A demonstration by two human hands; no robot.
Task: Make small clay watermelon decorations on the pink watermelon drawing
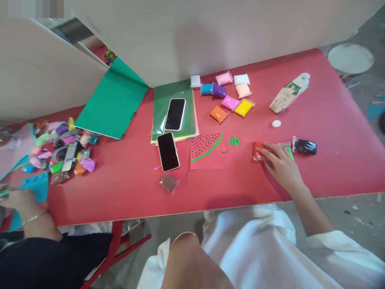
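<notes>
Head view, and from where I stand the person's right hand (279, 162) is over by the right part of the red tabletop (120, 192), palm down, fingers stretched out and slightly spread. The fingertips lie on a red packet (257, 154), while a green packet (290, 151) pokes out from under the far side of the same hand; whether the fingers pinch anything, I can't tell. The person's left forearm (194, 265) comes up at the bottom edge, but its hand is out of sight, so I can't say how it is held.

A black packet (306, 147) sits just right of the green one. Farther back stand a tilted-looking white carton (287, 96) and, near its base, a white cap (276, 123). To the left of the red packet lies a red sheet (207, 164) bearing a big watermelon slice with dark seeds and a green rind, plus a small striped green melon (234, 140) and a tiny red wedge (224, 149).

Beyond that, one dark-screened phone (175, 114) rests on stacked coloured sheets (159, 96), with a second phone (168, 151) nearer the person and a brown packet (169, 183) below it. Off to the far left, a co-worker's hand (19, 198) is near a blue sheet (37, 184).
</notes>
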